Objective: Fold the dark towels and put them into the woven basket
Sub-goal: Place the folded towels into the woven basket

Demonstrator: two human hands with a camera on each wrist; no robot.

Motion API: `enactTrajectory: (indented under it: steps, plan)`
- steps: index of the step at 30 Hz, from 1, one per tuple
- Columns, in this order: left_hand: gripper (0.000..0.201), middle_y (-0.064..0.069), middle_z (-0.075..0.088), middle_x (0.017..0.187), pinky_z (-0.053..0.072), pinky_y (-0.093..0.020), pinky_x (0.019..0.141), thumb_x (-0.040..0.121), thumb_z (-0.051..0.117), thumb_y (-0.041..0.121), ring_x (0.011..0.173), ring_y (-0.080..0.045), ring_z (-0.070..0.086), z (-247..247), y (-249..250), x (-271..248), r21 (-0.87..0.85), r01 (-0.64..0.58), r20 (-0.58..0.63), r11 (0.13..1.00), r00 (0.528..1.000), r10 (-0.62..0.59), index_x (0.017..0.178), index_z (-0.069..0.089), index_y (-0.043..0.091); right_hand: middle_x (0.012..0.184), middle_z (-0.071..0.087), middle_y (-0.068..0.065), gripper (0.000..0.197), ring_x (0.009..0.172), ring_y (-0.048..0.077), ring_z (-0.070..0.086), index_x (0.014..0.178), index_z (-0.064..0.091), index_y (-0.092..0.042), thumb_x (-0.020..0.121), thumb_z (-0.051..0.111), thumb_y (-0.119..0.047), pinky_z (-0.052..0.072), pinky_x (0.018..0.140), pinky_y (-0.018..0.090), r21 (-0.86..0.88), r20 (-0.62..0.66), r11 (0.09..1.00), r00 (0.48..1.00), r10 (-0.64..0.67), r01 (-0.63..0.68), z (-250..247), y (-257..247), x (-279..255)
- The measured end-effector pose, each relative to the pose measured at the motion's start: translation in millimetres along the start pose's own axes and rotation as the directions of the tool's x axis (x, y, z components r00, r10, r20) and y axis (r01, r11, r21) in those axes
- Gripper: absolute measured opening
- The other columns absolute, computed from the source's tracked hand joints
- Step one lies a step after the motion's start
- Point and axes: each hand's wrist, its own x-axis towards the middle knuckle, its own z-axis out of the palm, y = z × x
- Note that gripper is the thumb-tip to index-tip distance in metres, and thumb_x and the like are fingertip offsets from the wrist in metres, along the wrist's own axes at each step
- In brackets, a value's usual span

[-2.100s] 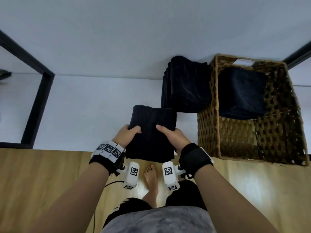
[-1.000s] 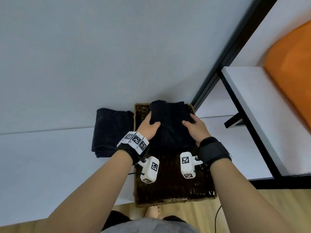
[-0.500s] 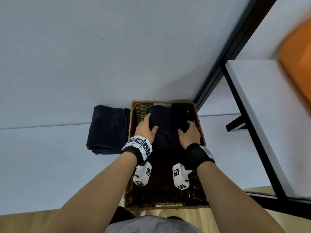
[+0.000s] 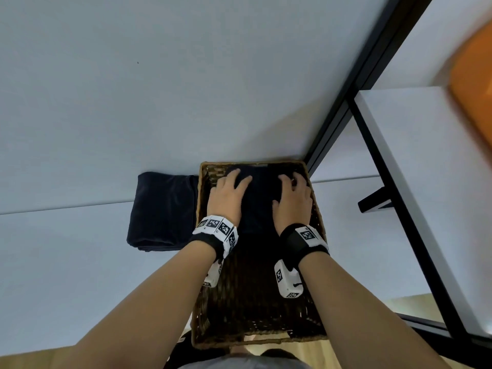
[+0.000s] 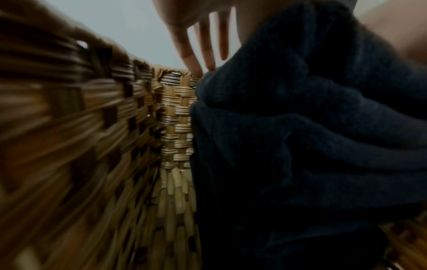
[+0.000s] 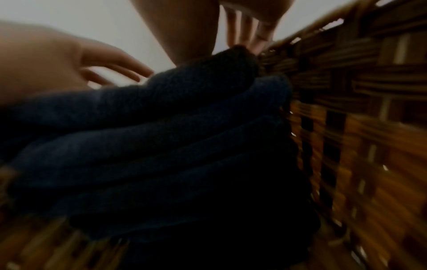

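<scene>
The woven basket [image 4: 203, 265] stands on the white table, against the wall. Inside it lies a pile of folded dark towels [image 4: 262, 201]. My left hand [image 4: 229, 193] lies flat on the left half of the top towel, fingers straight and pointing at the far wall. My right hand [image 4: 292, 195] presses the right half the same way. The left wrist view shows the towel layers [image 5: 300, 127] beside the basket wall [image 5: 69, 127] with straight fingers [image 5: 203, 45] over them. In the right wrist view the pile [image 6: 161, 146] touches the weave [image 6: 358, 127]. A second stack of dark towels [image 4: 162, 211] sits left of the basket.
A black metal frame post [image 4: 354, 83] rises just behind the basket's right corner. A second white tabletop [image 4: 415, 182] with a black edge stands to the right, with something orange [image 4: 474, 83] beyond it. Wooden floor [image 4: 306, 352] shows below the near edge.
Both hands carried the folded towel from the table over to the basket and lowered it onto the pile inside. Their grip on its edges has given way to flat palms on top.
</scene>
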Motion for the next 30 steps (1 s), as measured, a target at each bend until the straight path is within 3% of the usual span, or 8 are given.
enactTrajectory:
  steps: [3,6,9,16,18,21,25,30]
  plan:
    - [0.062,0.001,0.012,0.163,0.032,-0.042,0.111,0.096,0.049,0.014,0.148,-0.024,0.014,3,1,13,0.075,-0.089,0.266,0.993,0.962,0.066,0.153,0.027,0.025,0.161,0.022,0.006,0.066,0.143,0.028,0.025,0.147,0.040,-0.017,0.086,0.054,0.005,0.032,0.114,0.040,-0.006,0.146,0.983,0.972,-0.183,0.186,8,-4,3]
    - [0.065,0.005,-0.005,0.164,0.022,-0.046,0.118,0.098,0.042,0.026,0.150,-0.021,-0.006,6,7,27,0.027,0.050,0.454,0.998,0.889,-0.057,0.156,0.012,0.024,0.165,0.006,-0.001,0.066,0.151,0.024,0.002,0.155,0.021,-0.020,0.096,0.042,-0.003,0.016,0.121,0.038,0.095,0.385,0.994,0.919,-0.090,0.057,17,-2,12]
    - [0.068,0.008,-0.013,0.162,0.012,-0.049,0.120,0.098,0.034,0.044,0.149,-0.020,-0.015,9,11,31,0.005,0.123,0.544,0.992,0.832,-0.106,0.156,0.005,0.024,0.165,-0.004,-0.008,0.062,0.151,0.022,-0.006,0.157,0.010,-0.028,0.100,0.035,-0.024,0.012,0.122,0.046,0.031,0.502,1.000,0.865,-0.014,-0.001,19,2,22]
    - [0.062,-0.008,-0.011,0.163,0.000,-0.038,0.122,0.105,0.031,0.033,0.149,-0.032,-0.011,-14,23,33,0.112,0.027,0.607,0.993,0.789,-0.090,0.156,0.002,0.014,0.165,-0.006,-0.008,0.065,0.151,0.029,-0.002,0.157,0.008,-0.031,0.099,0.038,-0.030,0.013,0.121,0.050,-0.125,0.615,0.992,0.787,0.051,0.034,-1,-7,31]
    - [0.059,-0.006,-0.002,0.164,0.008,-0.035,0.119,0.103,0.037,0.029,0.150,-0.031,-0.002,-35,22,33,-0.024,0.079,0.595,0.997,0.802,-0.049,0.156,0.013,0.019,0.165,0.002,-0.002,0.062,0.151,0.029,0.002,0.155,0.023,-0.027,0.097,0.045,-0.030,0.014,0.120,0.049,-0.127,0.566,0.991,0.823,0.048,0.030,-16,-18,33]
    - [0.050,0.001,0.026,0.160,0.023,-0.021,0.110,0.098,0.046,0.025,0.146,-0.021,0.025,-68,7,26,-0.226,0.124,0.471,0.966,0.882,-0.003,0.148,0.039,0.025,0.160,0.026,0.010,0.048,0.147,0.029,0.021,0.140,0.050,-0.017,0.093,0.051,-0.025,0.025,0.118,0.044,0.042,0.352,0.994,0.933,0.077,-0.098,-38,-40,30]
    - [0.035,0.008,0.062,0.130,0.028,-0.010,0.095,0.092,0.053,0.023,0.122,-0.010,0.054,-113,-35,4,-0.389,0.222,0.303,0.894,0.947,-0.103,0.125,0.065,0.027,0.131,0.059,0.005,0.032,0.120,0.019,0.053,0.121,0.064,-0.013,0.092,0.055,-0.022,0.034,0.099,0.020,0.367,0.161,0.920,0.983,0.083,-0.138,-60,-87,9]
    - [0.024,-0.009,0.073,0.097,0.048,-0.033,0.094,0.090,0.052,0.024,0.099,-0.028,0.067,-129,-127,-38,-0.368,0.444,0.194,0.817,0.896,-0.399,0.096,0.070,0.010,0.116,0.059,-0.005,0.026,0.101,0.004,0.049,0.115,0.067,-0.022,0.091,0.059,-0.028,0.035,0.088,0.018,0.522,0.277,0.833,0.960,0.040,-0.185,-59,-146,-24]
